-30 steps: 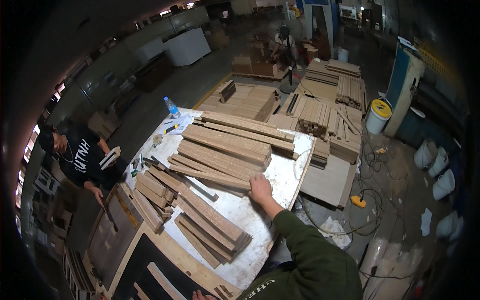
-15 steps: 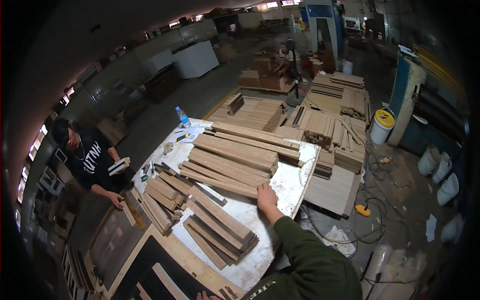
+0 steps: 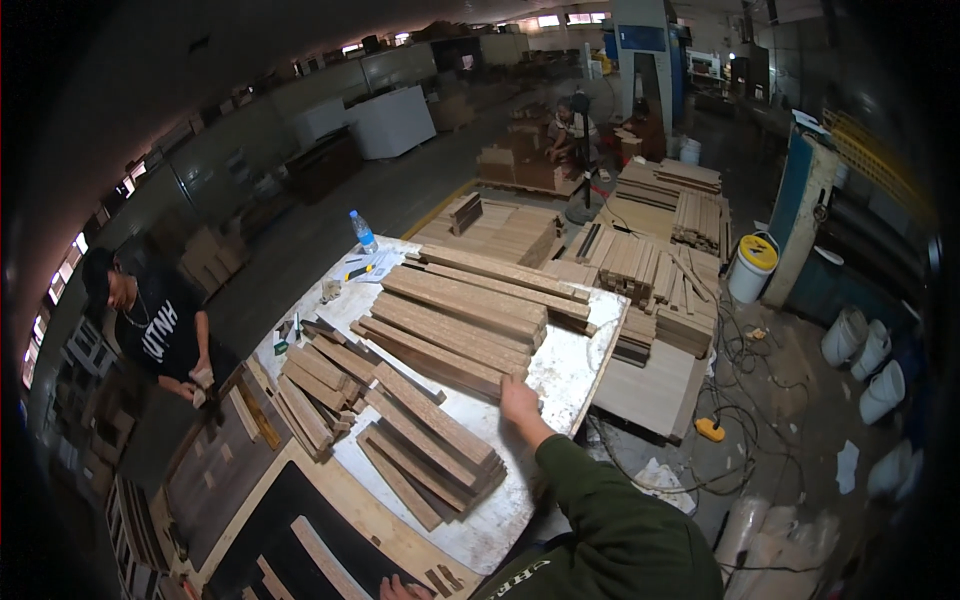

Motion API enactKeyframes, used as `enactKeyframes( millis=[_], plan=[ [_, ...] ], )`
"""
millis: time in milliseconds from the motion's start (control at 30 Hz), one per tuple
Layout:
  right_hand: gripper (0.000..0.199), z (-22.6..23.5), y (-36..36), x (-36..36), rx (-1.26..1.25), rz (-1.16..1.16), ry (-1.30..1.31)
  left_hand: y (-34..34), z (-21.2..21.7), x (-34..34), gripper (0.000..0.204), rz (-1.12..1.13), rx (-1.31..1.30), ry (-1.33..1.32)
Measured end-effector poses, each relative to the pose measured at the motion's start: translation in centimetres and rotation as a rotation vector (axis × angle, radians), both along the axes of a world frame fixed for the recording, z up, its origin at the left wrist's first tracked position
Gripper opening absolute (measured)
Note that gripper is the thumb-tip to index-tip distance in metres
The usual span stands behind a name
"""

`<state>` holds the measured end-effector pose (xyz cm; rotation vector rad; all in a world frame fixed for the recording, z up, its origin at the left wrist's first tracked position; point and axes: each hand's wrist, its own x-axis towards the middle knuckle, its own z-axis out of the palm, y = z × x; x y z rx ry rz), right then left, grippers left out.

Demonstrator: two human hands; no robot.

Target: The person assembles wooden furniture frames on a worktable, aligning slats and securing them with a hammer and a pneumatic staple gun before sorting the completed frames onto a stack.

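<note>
My right hand (image 3: 520, 403), at the end of a green-sleeved arm, is closed round the near end of a long wooden strip (image 3: 430, 364). This strip lies along the front of a row of similar strips (image 3: 465, 305) on the white-topped table (image 3: 590, 370). Only the fingers of my left hand (image 3: 402, 588) show at the lower edge. They are apart, over the black panel (image 3: 300, 505), with nothing visible in them. Between my hands and further left lies a stack of shorter, slightly curved wooden pieces (image 3: 430, 435).
A co-worker (image 3: 155, 330) stands left of the table, holding a small pale piece. A water bottle (image 3: 362, 232) and a yellow-black cutter (image 3: 358, 272) are at the far corner. Stacked timber (image 3: 640, 255), a yellow-lidded bucket (image 3: 753, 268) and floor cables (image 3: 745, 440) lie to the right.
The nearest strip sits tighter against its neighbour, with more of its side showing. My right hand stays at its end. The co-worker has drawn both hands together, away from the dark panel.
</note>
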<state>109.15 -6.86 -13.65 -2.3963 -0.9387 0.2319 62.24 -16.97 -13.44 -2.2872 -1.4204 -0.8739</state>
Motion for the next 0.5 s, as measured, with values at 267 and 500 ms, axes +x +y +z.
enactKeyframes(
  millis=[267, 500],
  plan=[
    [0.079, -0.9, -1.8, 3.7, 0.165, -0.099, 0.489, -0.5, 0.6, 0.4, 0.027, 0.030, 0.035, 0.062],
    [0.085, 0.6, -1.5, -0.6, 0.241, -0.125, 0.441, -0.2, 1.0, 0.7, 0.026, 0.077, 0.063, 0.103]
  ],
)
